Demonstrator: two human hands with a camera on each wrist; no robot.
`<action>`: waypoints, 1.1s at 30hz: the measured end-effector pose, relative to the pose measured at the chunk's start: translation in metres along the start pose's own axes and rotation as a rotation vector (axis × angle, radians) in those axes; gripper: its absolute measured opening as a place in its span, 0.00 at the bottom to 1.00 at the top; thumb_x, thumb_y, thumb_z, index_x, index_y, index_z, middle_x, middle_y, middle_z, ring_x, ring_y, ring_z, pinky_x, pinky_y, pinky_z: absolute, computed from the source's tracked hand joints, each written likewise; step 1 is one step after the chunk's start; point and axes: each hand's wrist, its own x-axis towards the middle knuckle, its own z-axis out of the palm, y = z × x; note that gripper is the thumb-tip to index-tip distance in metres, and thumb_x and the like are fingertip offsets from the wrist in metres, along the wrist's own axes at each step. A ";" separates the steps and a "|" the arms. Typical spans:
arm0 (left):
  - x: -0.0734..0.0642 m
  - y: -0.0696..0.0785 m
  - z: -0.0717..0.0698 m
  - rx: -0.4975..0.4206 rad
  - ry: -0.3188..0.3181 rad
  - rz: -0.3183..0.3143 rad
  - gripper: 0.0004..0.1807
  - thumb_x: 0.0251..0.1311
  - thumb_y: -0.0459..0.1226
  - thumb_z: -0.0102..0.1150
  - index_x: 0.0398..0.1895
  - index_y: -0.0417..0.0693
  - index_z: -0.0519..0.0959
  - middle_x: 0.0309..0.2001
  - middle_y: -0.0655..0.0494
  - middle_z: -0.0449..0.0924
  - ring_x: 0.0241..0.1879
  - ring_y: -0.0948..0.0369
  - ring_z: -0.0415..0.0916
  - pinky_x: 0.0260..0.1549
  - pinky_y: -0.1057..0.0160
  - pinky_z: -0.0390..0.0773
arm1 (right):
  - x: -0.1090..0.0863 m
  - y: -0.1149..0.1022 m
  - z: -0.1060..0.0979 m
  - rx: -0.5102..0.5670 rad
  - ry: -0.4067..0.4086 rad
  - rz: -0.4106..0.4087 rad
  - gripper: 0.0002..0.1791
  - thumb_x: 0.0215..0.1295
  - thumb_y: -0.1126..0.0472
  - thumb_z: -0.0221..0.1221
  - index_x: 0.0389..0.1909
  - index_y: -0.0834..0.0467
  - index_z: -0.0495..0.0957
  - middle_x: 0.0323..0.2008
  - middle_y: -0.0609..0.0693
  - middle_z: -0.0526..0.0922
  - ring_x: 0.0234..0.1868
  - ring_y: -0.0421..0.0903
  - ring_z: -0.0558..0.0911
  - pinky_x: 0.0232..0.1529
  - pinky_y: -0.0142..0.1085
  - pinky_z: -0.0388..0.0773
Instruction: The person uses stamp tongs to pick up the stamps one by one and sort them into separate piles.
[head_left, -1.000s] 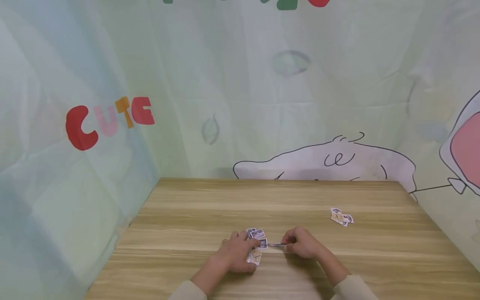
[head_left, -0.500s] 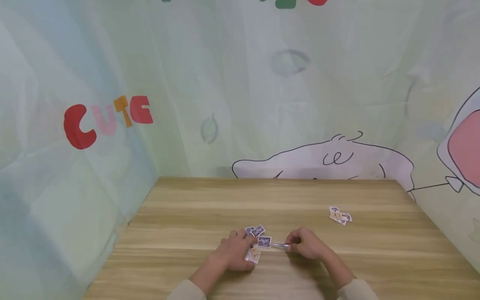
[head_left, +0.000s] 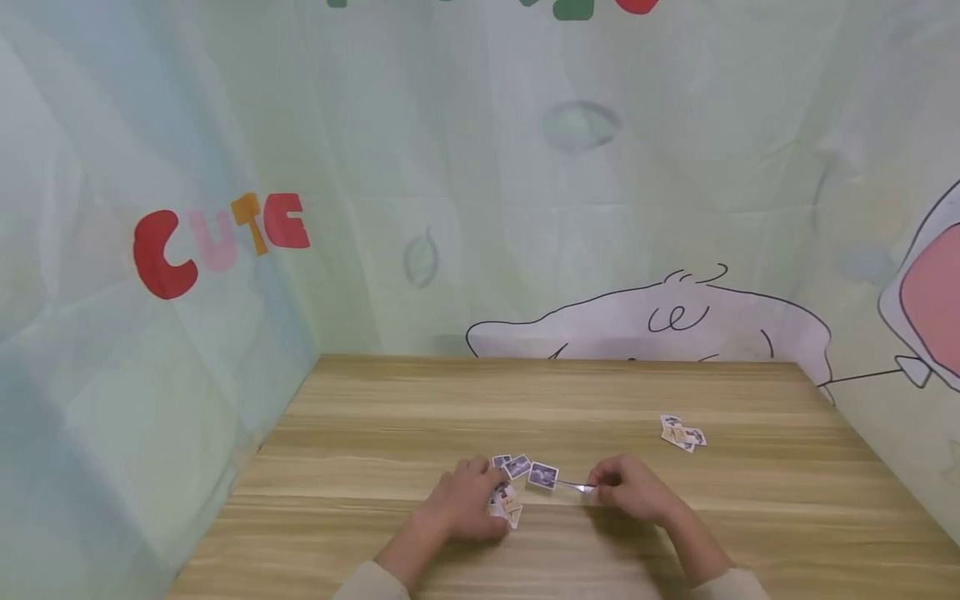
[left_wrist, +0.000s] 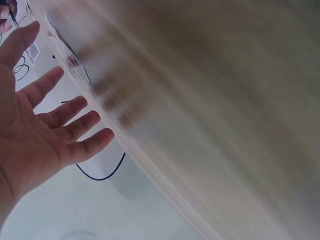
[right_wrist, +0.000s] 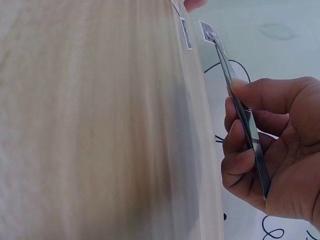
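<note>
My right hand (head_left: 636, 493) holds a pair of slim metal tweezers (right_wrist: 244, 117) between thumb and fingers. At the tweezers' tips is a small postage stamp (head_left: 543, 476) with a dark picture and white border, raised over the table in the right wrist view. My left hand (head_left: 465, 504) is beside a loose group of stamps (head_left: 512, 510), its fingers spread and apart in the left wrist view. Part of that group is hidden under the left hand. Two dark stamps (head_left: 517, 466) overlap near its fingertips.
A second small pile of stamps (head_left: 678, 434) lies farther back on the right of the wooden table (head_left: 420, 417). Behind the table hangs a pale printed cloth (head_left: 480, 208) with cartoon drawings and letters.
The dark stamp has come out from beside my left fingers and moved right with the tweezers. My right hand has shifted right; the left hand has eased slightly left.
</note>
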 end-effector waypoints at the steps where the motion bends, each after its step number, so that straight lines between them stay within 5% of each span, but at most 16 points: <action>1: 0.001 0.000 0.000 0.003 0.001 -0.002 0.38 0.41 0.53 0.65 0.58 0.48 0.72 0.53 0.44 0.69 0.50 0.48 0.66 0.45 0.43 0.71 | 0.000 0.000 -0.001 0.008 0.002 0.002 0.05 0.50 0.72 0.58 0.29 0.65 0.79 0.24 0.50 0.77 0.26 0.44 0.71 0.27 0.33 0.70; 28: 0.014 -0.003 0.004 0.004 -0.012 -0.015 0.41 0.35 0.55 0.68 0.58 0.52 0.73 0.44 0.50 0.69 0.41 0.55 0.65 0.35 0.54 0.71 | 0.008 0.019 -0.021 -0.006 0.066 0.065 0.05 0.52 0.71 0.58 0.30 0.66 0.79 0.27 0.51 0.78 0.31 0.47 0.73 0.34 0.40 0.70; 33: 0.013 -0.003 0.004 0.003 -0.012 -0.020 0.40 0.34 0.55 0.69 0.56 0.53 0.74 0.43 0.51 0.68 0.39 0.57 0.64 0.33 0.56 0.70 | 0.009 0.007 -0.022 0.029 0.082 0.100 0.06 0.52 0.72 0.56 0.31 0.69 0.78 0.26 0.53 0.77 0.29 0.46 0.72 0.33 0.39 0.71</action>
